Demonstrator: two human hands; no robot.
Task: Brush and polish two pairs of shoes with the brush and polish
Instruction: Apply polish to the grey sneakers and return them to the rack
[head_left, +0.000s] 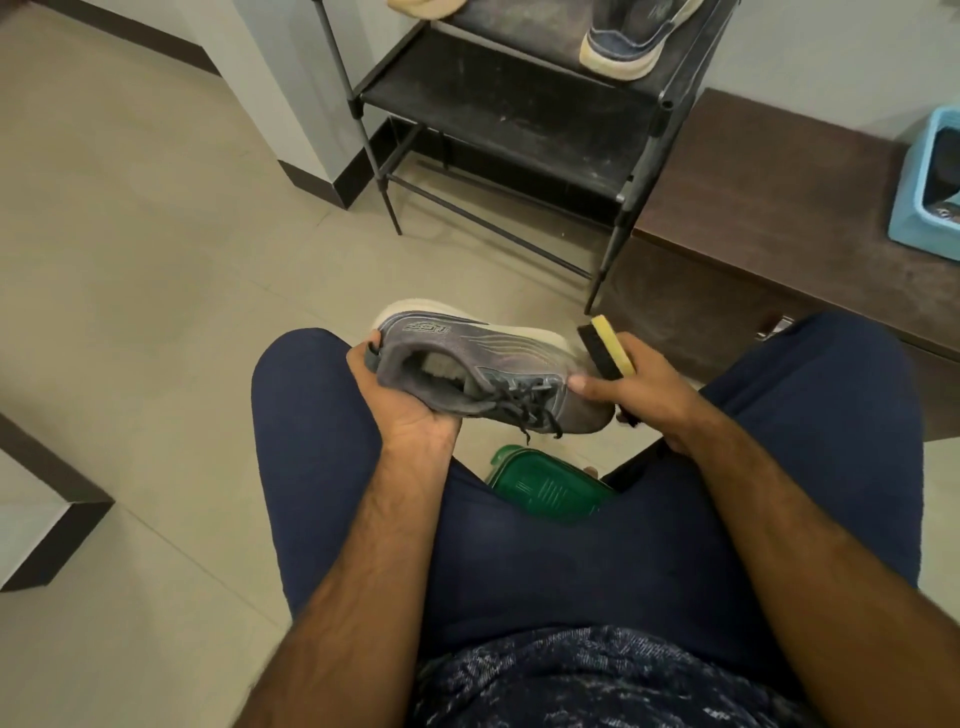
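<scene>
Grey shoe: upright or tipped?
Tipped on its side: the grey shoe shows its opening and laces to the camera, sole turned away. The left hand grips the heel; the right hand holds the brush at the toe.

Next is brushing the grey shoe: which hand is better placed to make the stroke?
Right. The right hand grips the brush beside the toe of the grey shoe; the left hand is busy holding it by the heel.

The green ribbed plastic box is half hidden behind the person's trouser leg; the pale blue plastic tub is cut off at the right edge.
</scene>
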